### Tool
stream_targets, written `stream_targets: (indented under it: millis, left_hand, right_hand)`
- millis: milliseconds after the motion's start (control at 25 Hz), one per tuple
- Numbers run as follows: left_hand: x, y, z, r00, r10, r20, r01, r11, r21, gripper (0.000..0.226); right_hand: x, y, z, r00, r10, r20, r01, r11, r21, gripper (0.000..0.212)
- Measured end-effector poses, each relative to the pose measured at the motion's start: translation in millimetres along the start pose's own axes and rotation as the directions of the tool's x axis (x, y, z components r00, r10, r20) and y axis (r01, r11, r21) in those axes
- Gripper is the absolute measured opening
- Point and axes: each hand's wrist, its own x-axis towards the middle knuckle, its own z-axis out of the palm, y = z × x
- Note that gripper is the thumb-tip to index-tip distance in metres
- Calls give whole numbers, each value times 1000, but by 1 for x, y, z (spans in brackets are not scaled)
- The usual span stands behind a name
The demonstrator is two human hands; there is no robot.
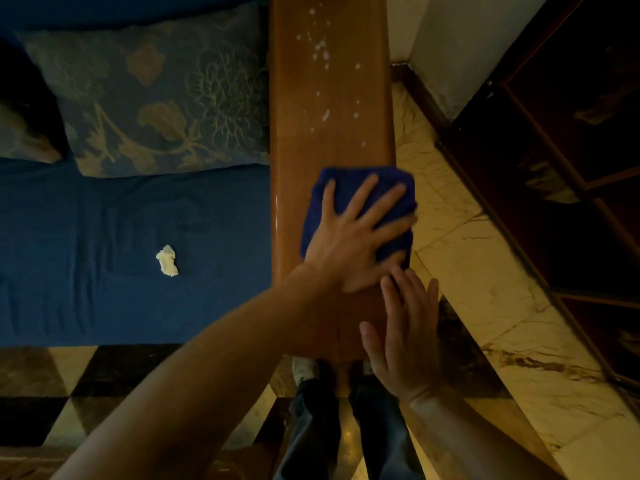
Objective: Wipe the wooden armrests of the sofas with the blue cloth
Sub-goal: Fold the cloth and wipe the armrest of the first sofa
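A wide wooden armrest (329, 98) runs up the middle of the head view, beside a blue sofa seat (86, 220). A folded blue cloth (349, 178) lies flat on it. My left hand (349, 244) presses down on the cloth with fingers spread. My right hand (405, 337) rests flat and empty on the armrest's near right edge, just below the cloth. White specks (320, 50) dot the far part of the armrest beyond the cloth.
A floral pillow (156, 98) leans at the back of the seat. A crumpled white scrap (167, 260) lies on the cushion. A dark wooden cabinet (571, 150) stands at the right across a strip of marble floor (485, 271). My legs (346, 427) show below the armrest's end.
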Motion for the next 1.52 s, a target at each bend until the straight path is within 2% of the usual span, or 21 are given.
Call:
stream_targets:
  millis: [80, 160, 240, 280, 400, 440, 520, 600, 680, 720, 760, 840, 920, 1040, 1160, 1240, 1320, 1440, 1520]
  left_hand:
    - [55, -38, -7, 981, -191, -39, 191, 981, -24, 63]
    - [80, -78, -13, 923, -384, -22, 383, 923, -44, 64]
    - [69, -98, -15, 878, -478, -17, 476, 877, -67, 63]
    - [53, -95, -15, 858, -512, -26, 509, 857, -84, 63]
    - [-13, -38, -7, 806, -591, -23, 588, 805, -72, 65]
    - [-34, -16, -3, 814, -580, -17, 579, 814, -32, 65]
    - [-54, 3, 1, 866, -500, 10, 500, 866, 17, 66]
    - [-34, -19, -3, 952, -303, 30, 303, 953, 24, 67]
    - [14, -50, -9, 998, -54, 17, 53, 997, 53, 66]
    - [46, -66, -12, 999, 31, 20, -32, 997, 67, 65]
    - [80, -83, -14, 998, 59, 17, -60, 996, 61, 64]
    - [140, -116, -21, 999, -41, 5, 41, 999, 18, 62]
    - [179, -150, -28, 972, -236, 2, 236, 972, -20, 62]
    - [181, -175, -28, 881, -473, -29, 469, 879, -87, 62]
    - [142, -143, -25, 763, -644, -46, 630, 759, -166, 64]
    - [125, -122, -23, 703, -711, 6, 698, 689, -192, 66]
    - [140, -131, -26, 701, -710, 61, 707, 681, -190, 68]
    - [212, -174, -39, 705, -709, 37, 703, 690, -169, 68]
    - [271, -200, -47, 678, -735, 22, 723, 661, -202, 68]
  right_hand:
    - [18, 5, 1, 996, -64, 60, 66, 997, -33, 52]
    - [48, 10, 3, 984, -116, 137, 127, 989, -73, 48]
    - [85, 13, 5, 981, -110, 157, 129, 985, -115, 50]
    - [104, 15, 5, 988, -65, 139, 83, 989, -125, 52]
    - [154, 18, -2, 978, 201, 53, -197, 978, -61, 56]
    - [164, 19, -4, 974, 222, 35, -221, 975, -37, 56]
    - [168, 20, -4, 994, 105, 44, -105, 995, -3, 56]
    - [162, 20, 0, 999, 41, 19, -42, 997, 63, 54]
    - [157, 20, 6, 979, 191, -73, -178, 972, 153, 53]
    - [157, 18, 9, 961, 252, -113, -229, 956, 184, 54]
    - [155, 15, 13, 961, 248, -123, -227, 960, 164, 55]
    - [154, 9, 21, 993, 117, -23, -117, 993, 4, 58]
    - [173, 4, 28, 989, 26, 144, 1, 983, -185, 60]
    - [216, -2, 39, 952, 40, 303, 70, 936, -344, 63]
    - [230, -5, 40, 933, 47, 358, 95, 924, -369, 61]
    - [226, -5, 40, 931, 49, 361, 89, 931, -355, 59]
    - [227, -5, 42, 936, 45, 348, 85, 932, -351, 59]
    - [234, -6, 43, 935, 49, 352, 78, 938, -337, 67]
    - [233, -5, 46, 937, 31, 347, 98, 932, -348, 72]
